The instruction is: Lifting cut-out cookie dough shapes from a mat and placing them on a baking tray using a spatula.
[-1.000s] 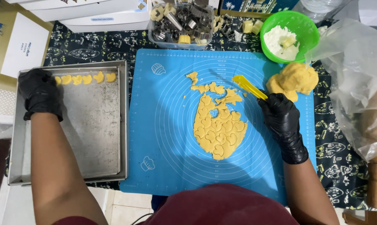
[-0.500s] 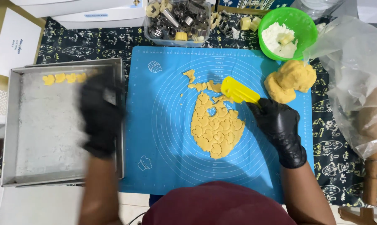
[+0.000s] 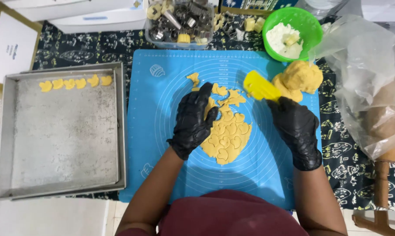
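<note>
- The left hand (image 3: 194,120), in a black glove, lies with fingers spread on the upper left part of the rolled dough (image 3: 227,137); it pinches nothing that can be seen.
- The rolled dough lies in the middle of the blue mat (image 3: 162,109), scored all over with small cut-out shapes, with loose scraps (image 3: 226,92) just above it.
- The right hand (image 3: 296,126), also gloved in black, is closed around the handle of a yellow scraper (image 3: 259,86), whose blade points up and left above the mat, near the scraps.
- A dough ball (image 3: 299,78) sits at the mat's upper right corner, just beside the scraper and close above the right hand.
- The metal tray (image 3: 62,144) lies left of the mat, its edge touching or overlapping the mat's left border; it holds a short row of dough shapes (image 3: 75,82) along its top edge.
- The green bowl (image 3: 313,26) stands above the dough ball and holds white flour (image 3: 281,38) with a small yellowish piece in it.
- A clear box (image 3: 180,24) beyond the mat's top edge is filled with metal cutters.
- A clear plastic bag (image 3: 363,83) lies at the far right, over a wooden rolling pin (image 3: 381,144).
</note>
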